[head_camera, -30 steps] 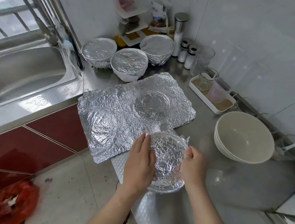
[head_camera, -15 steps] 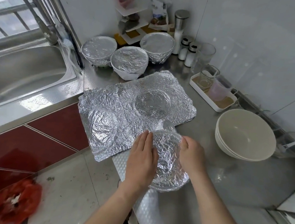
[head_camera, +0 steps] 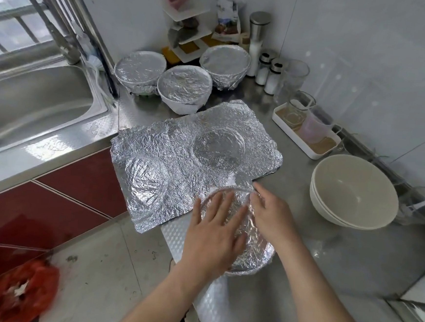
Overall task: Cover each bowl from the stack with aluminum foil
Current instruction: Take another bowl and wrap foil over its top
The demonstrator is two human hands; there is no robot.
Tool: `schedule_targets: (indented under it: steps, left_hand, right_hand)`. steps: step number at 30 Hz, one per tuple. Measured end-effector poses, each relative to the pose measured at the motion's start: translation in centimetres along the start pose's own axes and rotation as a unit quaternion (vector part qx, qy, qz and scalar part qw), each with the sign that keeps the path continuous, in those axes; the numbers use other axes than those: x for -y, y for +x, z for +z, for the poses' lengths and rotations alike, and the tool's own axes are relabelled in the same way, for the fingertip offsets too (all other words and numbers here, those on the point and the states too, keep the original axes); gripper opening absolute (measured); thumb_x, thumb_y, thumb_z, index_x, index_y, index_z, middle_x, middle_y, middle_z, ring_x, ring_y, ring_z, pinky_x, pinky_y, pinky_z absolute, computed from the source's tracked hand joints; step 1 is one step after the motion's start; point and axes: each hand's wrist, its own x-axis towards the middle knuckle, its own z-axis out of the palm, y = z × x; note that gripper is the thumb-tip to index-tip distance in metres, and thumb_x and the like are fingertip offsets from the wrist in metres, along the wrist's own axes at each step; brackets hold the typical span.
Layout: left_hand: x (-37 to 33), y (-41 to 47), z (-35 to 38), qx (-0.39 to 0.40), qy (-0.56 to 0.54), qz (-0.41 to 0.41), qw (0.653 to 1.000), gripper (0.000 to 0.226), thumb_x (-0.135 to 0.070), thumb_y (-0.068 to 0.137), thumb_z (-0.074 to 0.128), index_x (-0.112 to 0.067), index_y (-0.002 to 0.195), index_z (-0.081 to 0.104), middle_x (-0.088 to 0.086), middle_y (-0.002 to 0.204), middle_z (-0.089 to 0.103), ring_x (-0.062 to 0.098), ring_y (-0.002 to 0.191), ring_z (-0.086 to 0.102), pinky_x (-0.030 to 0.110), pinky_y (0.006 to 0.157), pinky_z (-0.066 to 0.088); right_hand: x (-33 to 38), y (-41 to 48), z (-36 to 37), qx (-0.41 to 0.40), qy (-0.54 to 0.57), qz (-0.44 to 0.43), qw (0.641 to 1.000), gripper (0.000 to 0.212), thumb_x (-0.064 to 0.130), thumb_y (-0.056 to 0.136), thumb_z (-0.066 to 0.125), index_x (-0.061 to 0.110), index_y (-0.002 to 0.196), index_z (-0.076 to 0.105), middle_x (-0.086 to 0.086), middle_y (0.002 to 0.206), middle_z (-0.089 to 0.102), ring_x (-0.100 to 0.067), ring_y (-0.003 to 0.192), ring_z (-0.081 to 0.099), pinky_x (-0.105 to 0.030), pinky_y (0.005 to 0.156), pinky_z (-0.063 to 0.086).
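One steel surface (head_camera: 325,258) carries all we see. On it a crumpled foil sheet (head_camera: 181,153) lies flat, overhanging the near edge. To its right stands a stack of bare bowls (head_camera: 354,192), and behind it three covered bowls (head_camera: 184,87). Nearest us sits a foil-covered bowl (head_camera: 255,253): our left hand (head_camera: 213,232) presses flat on top, fingers straight, while our right hand (head_camera: 275,216) curls over its far rim.

No text, brand or number can be read anywhere. The packet (head_camera: 226,14) just left of the steel canister (head_camera: 257,34) carries print, but it is too small and blurred to make out.
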Motion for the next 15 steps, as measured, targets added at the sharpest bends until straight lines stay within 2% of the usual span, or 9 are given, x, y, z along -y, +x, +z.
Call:
schedule_targets:
  steps: [2, 6, 8, 10, 12, 15]
  left_hand:
    - [0.1, 0.1, 0.3, 0.005, 0.008, -0.005, 1.0, 0.053, -0.053, 0.095, 0.035, -0.036, 0.145, 0.041, 0.006, 0.156, 0.035, 0.026, 0.145, 0.03, 0.061, 0.113, 0.02]
    - [0.7, 0.0, -0.2, -0.028, -0.029, -0.031, 0.999, 0.053, -0.046, 0.097, 0.038, -0.031, 0.148, 0.035, 0.006, 0.16, 0.025, 0.026, 0.148, 0.019, 0.058, 0.117, 0.017]
    - [1.1, -0.3, -0.6, -0.055, -0.062, -0.087, 0.993, 0.059, -0.046, 0.099, 0.033, -0.024, 0.153, 0.025, 0.003, 0.161, 0.016, 0.023, 0.149, 0.012, 0.047, 0.119, 0.007]
    - [1.3, -0.6, -0.7, -0.067, -0.151, -0.148, 0.975, 0.061, -0.046, 0.102, 0.028, -0.019, 0.155, 0.017, 0.002, 0.163, 0.012, 0.018, 0.15, 0.007, 0.032, 0.119, -0.001]
    - [1.0, -0.8, -0.5, -0.063, -0.264, -0.192, 0.943, 0.059, -0.04, 0.105, 0.031, -0.018, 0.156, 0.012, 0.0, 0.163, 0.012, 0.013, 0.149, 0.005, 0.023, 0.118, 0.0]
    - [0.8, -0.8, -0.4, -0.072, -0.3, -0.203, 0.929, 0.059, -0.033, 0.105, 0.035, -0.017, 0.156, 0.012, 0.0, 0.162, 0.015, 0.013, 0.149, 0.01, 0.023, 0.118, 0.008]
  right_hand:
    - [-0.1, -0.1, 0.3, -0.018, -0.014, -0.004, 1.0, 0.04, 0.022, 0.102, 0.043, 0.016, 0.141, 0.047, -0.005, 0.138, 0.056, -0.025, 0.126, 0.052, -0.034, 0.103, 0.04]
    - [-0.6, -0.4, 0.7, -0.055, 0.006, 0.026, 0.998, 0.037, 0.018, 0.102, 0.042, 0.013, 0.137, 0.052, -0.005, 0.134, 0.059, -0.021, 0.122, 0.055, -0.024, 0.098, 0.038]
    - [-0.9, -0.6, 0.9, -0.087, 0.024, 0.042, 0.995, 0.036, 0.016, 0.102, 0.042, 0.012, 0.135, 0.055, -0.006, 0.129, 0.062, -0.021, 0.116, 0.058, -0.019, 0.089, 0.039]
    - [-1.2, -1.0, 1.2, -0.125, 0.043, 0.06, 0.989, 0.034, 0.014, 0.102, 0.043, 0.009, 0.132, 0.057, -0.008, 0.124, 0.065, -0.023, 0.111, 0.06, -0.011, 0.077, 0.034]
    - [-1.2, -1.4, 1.6, -0.151, 0.064, 0.074, 0.984, 0.033, 0.01, 0.101, 0.044, 0.006, 0.13, 0.059, -0.01, 0.121, 0.066, -0.023, 0.108, 0.061, -0.006, 0.07, 0.029]
    - [-1.0, -1.7, 1.7, -0.14, 0.101, 0.073, 0.982, 0.033, 0.009, 0.1, 0.046, 0.007, 0.129, 0.06, -0.007, 0.107, 0.069, -0.019, 0.092, 0.061, -0.008, 0.064, 0.035]
